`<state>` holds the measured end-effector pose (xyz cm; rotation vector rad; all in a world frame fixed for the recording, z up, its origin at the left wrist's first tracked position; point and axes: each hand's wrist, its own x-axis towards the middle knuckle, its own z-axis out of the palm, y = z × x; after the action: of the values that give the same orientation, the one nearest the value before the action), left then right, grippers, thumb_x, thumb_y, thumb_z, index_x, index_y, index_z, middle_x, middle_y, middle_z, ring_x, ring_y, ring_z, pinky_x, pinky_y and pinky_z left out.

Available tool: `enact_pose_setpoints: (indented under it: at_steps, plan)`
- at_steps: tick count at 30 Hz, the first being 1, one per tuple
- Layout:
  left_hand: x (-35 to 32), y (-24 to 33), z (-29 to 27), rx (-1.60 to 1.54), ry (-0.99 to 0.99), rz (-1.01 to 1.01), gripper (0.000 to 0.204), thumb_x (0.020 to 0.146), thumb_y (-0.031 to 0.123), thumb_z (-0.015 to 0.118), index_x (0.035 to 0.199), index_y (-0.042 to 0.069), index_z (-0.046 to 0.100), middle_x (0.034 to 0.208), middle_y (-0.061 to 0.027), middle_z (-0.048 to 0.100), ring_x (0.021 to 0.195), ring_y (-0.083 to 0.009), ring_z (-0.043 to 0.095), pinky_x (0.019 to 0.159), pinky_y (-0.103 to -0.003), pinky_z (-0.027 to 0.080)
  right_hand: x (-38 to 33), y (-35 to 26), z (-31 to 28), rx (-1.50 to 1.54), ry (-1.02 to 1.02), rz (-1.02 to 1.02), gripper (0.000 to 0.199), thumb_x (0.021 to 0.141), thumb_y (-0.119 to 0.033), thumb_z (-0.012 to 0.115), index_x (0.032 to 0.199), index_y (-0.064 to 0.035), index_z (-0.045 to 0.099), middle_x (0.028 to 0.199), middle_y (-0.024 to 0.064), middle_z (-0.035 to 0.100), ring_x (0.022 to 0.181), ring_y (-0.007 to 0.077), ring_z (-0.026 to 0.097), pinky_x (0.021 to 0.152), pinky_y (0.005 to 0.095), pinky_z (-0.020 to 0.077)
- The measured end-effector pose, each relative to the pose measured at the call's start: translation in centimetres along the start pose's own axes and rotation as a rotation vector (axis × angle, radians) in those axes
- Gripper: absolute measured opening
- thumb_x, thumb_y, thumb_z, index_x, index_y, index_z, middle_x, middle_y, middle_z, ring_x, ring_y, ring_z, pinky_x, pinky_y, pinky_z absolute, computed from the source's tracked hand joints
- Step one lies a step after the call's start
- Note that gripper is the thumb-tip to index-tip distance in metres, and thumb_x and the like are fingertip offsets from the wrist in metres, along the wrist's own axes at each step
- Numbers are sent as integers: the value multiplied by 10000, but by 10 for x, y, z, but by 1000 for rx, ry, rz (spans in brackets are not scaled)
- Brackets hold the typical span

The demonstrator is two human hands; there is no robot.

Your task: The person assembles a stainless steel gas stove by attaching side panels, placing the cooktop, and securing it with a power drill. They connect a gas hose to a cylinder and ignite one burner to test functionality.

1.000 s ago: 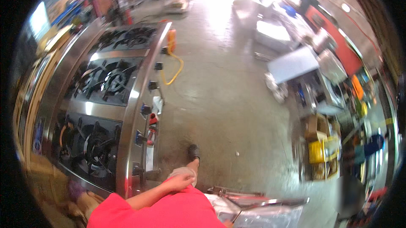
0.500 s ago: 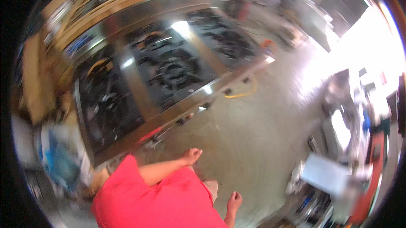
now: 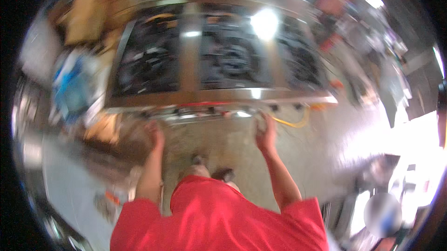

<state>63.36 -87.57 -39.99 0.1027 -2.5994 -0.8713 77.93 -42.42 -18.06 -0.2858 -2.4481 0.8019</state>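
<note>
A wide stainless-steel gas range [image 3: 188, 72] with several black burners in three dark bays stands in front of me. My right hand [image 3: 265, 132] is just short of its front edge, fingers stretched toward it and somewhat apart, holding nothing visible. My left hand [image 3: 155, 134] is in front of the range's left part; motion smears its fingers, and nothing can be made out in it. A red strip [image 3: 200, 104] and dark knobs run along the front edge. From the range's right part hangs a yellow hose [image 3: 298, 121].
Cardboard [image 3: 86, 13] and a blue-and-white plastic bag [image 3: 74, 86] are at the left. Near my left arm lies a pale grey flat surface [image 3: 70, 172]. Concrete floor [image 3: 307, 158] stretches right of my right arm, with blurred clutter and a bright opening beyond.
My view has turned left, so the range now lies squarely ahead. Both hands have moved forward and apart toward its front edge. The right hand's fingers, curled before, are now stretched out.
</note>
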Motion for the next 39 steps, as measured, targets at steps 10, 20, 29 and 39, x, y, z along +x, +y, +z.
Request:
enact_pose_setpoints:
  at_steps: [10,20,29,39]
  plan:
    - [38,5,-54,38,-147,-125,438,1006,380,525,1109,-40,589,929,-248,673,877,-413,650,754,-488,494,-6,-45,45,104,-67,-151,362,838,-102,706,1188,-92,614,1155,148,614,1074,362,565,932,440,455]
    - [57,29,-56,-791,-325,-823,610,1002,635,324,1094,108,617,904,-83,694,903,-261,695,790,-431,497,106,-24,30,-173,69,-364,420,938,-326,546,1272,-76,588,1213,171,572,1116,360,533,923,470,394]
    - [35,18,-29,236,151,-67,396,995,405,493,966,30,618,937,-235,673,818,-402,659,696,-502,522,100,-1,49,-213,208,-491,468,938,-416,522,1244,-68,586,1165,167,586,1029,349,559,890,463,401]
    - [56,28,-53,-948,-288,-983,538,1010,551,435,1131,61,622,969,-97,707,931,-268,677,765,-403,530,96,7,54,-179,218,-533,391,923,-378,555,1164,-74,602,1110,168,594,952,357,562,849,472,409]
